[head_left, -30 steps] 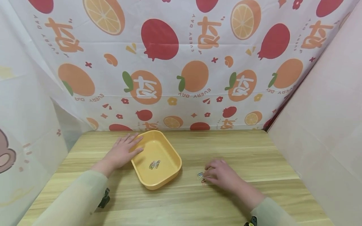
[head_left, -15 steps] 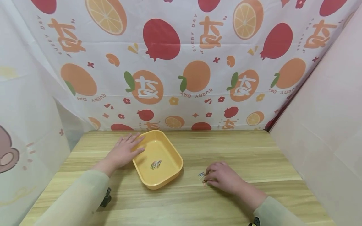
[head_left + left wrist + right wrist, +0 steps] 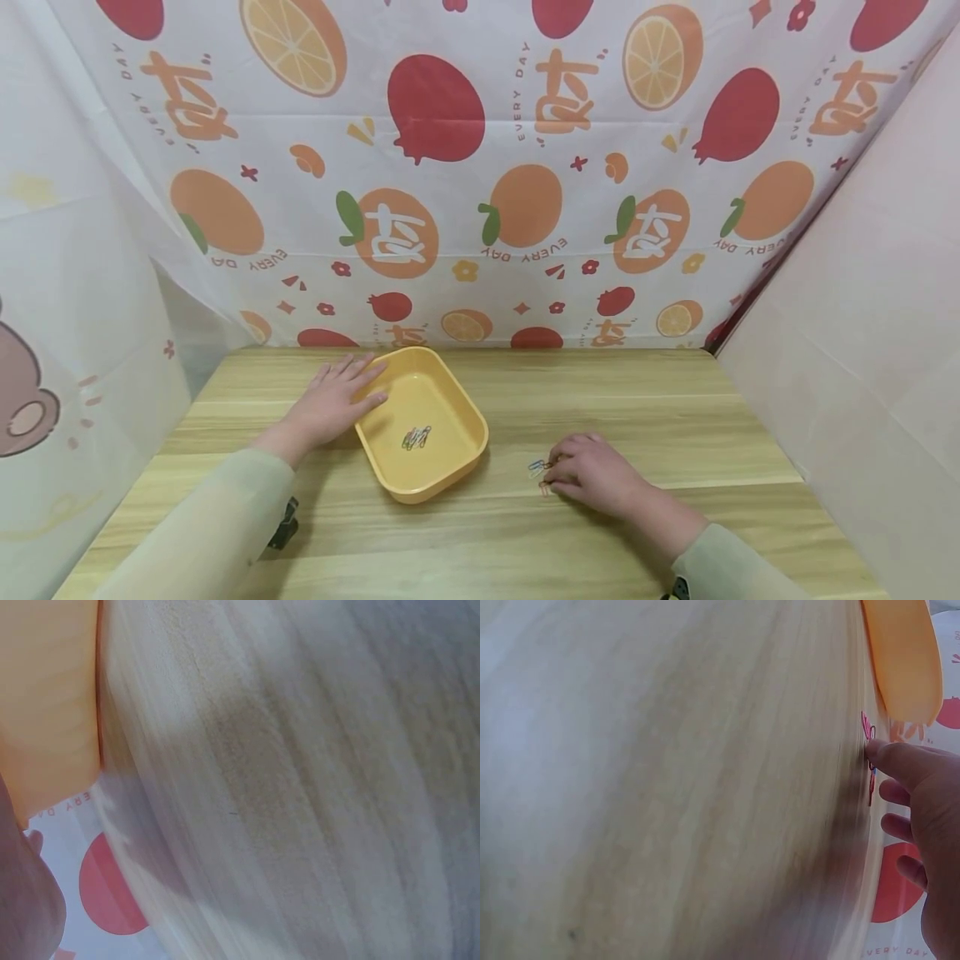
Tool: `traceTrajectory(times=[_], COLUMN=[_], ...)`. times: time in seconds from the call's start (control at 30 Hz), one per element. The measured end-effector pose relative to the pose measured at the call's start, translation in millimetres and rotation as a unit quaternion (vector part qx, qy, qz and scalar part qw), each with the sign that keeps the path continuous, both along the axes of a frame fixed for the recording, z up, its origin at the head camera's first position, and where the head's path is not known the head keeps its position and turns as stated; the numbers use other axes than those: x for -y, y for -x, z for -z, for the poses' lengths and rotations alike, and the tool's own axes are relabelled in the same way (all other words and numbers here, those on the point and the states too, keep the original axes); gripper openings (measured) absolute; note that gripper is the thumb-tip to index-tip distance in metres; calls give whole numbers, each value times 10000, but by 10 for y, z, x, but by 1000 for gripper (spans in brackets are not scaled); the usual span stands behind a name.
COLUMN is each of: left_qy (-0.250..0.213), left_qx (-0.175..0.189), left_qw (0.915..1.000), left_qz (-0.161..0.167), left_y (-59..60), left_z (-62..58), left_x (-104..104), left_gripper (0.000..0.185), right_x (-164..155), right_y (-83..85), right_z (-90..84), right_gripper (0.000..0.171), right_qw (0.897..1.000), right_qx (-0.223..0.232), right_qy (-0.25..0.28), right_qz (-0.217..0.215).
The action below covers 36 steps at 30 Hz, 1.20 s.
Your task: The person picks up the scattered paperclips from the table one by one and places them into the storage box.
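Note:
A yellow tray point(image 3: 442, 400) with rounded corners stands left of centre on the table in the head view. Several paper clips point(image 3: 416, 437) lie clustered on its floor. My left hand point(image 3: 326, 408) rests over the tray's left rim with its fingers extended. To the tray's right, several loose paper clips point(image 3: 537, 468), blue, white, dark and reddish, lie on the wood. My right hand point(image 3: 588, 471) is bent down over them, with thumb and forefinger at the clips. In the right wrist view, the thumb tip touches a dark clip point(image 3: 872, 732); I cannot tell whether it is pinched.
The light wooden table point(image 3: 637, 392) ends at a white fruit-print cloth point(image 3: 510, 292) hung behind it. Pale cloth panels point(image 3: 847, 333) stand along both sides. A black device point(image 3: 285, 525) is at the left wrist.
My right fingertips have come down slightly onto the loose clips. The left hand and tray keep their place, while the head view has shifted a little.

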<state>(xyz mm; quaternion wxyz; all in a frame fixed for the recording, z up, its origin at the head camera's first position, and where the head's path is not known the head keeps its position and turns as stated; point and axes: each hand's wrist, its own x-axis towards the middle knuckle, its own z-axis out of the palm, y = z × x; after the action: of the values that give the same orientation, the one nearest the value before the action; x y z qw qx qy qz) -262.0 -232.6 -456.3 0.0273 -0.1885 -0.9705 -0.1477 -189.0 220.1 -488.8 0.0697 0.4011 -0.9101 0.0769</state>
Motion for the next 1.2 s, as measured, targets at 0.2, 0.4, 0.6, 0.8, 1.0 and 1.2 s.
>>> traceTrajectory(times=[0.2,0.4,0.6,0.8,1.0,1.2], left_qy=[-61,-50,-47,-70,-204,-209], left_qx=[12,33,43,-18,-178,-256], left_qw=[10000,10000,10000,10000,9996,9995], left_qz=[0,-7,-27,-9,7,0], left_y=[3,14,4,4,-7,-11], left_z=[15,16,-1,8,33,42], left_x=[2,-3,-9,-15,-9,-15], left_gripper=[66,65,66,65,64,64], right_x=[4,1,8,-3,-6,-11], right_y=[9,31,36,30,30,48], right_z=[16,30,39,23,-24,-40], right_gripper=[10,8,7,7,8,8], right_qw=[9999,9993,9995,9996,9994,9990], right_qx=[-6,-197,-164,-53,-73,-199], right_qy=[133,278,264,280,350,399], right_qz=[-38,-138,-95,-16,8,16])
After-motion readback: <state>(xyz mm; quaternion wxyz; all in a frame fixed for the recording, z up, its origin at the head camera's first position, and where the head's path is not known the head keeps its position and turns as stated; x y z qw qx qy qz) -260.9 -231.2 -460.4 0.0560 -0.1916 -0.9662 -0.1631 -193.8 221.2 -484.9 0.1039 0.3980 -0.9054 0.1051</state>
